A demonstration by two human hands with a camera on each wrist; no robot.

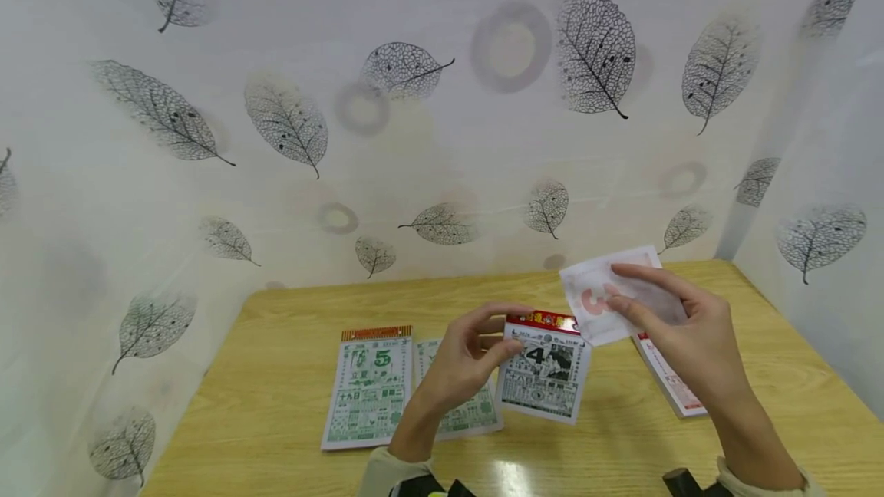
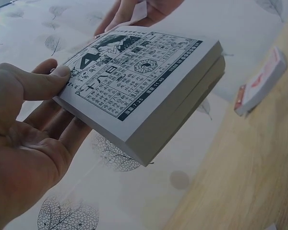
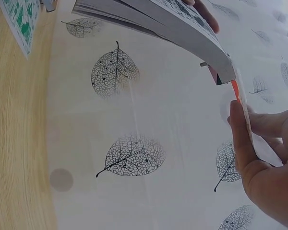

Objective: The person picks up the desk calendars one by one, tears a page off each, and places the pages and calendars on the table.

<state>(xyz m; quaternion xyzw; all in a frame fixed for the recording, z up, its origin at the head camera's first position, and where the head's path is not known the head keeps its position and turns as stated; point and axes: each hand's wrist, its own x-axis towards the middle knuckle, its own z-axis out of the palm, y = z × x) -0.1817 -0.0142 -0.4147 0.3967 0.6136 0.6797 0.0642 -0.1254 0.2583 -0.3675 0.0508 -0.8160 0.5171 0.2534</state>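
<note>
My left hand [image 1: 464,365] holds a thick tear-off calendar pad [image 1: 547,368] above the wooden table [image 1: 276,374], thumb on its top page and fingers underneath. The pad [image 2: 144,91] shows a black "4" and has a red header. My right hand [image 1: 680,328] pinches a thin torn-off sheet [image 1: 608,294] with a red numeral, lifted up and to the right of the pad. In the right wrist view that sheet [image 3: 244,112] runs edge-on along my fingers, just beyond the pad's end [image 3: 182,24].
Two green-printed calendar pages [image 1: 369,390] lie flat on the table at the left, one showing "5". Another calendar pad [image 1: 670,382] with red print lies at the right. Leaf-patterned white sheeting [image 1: 442,113] walls the table at the back and sides.
</note>
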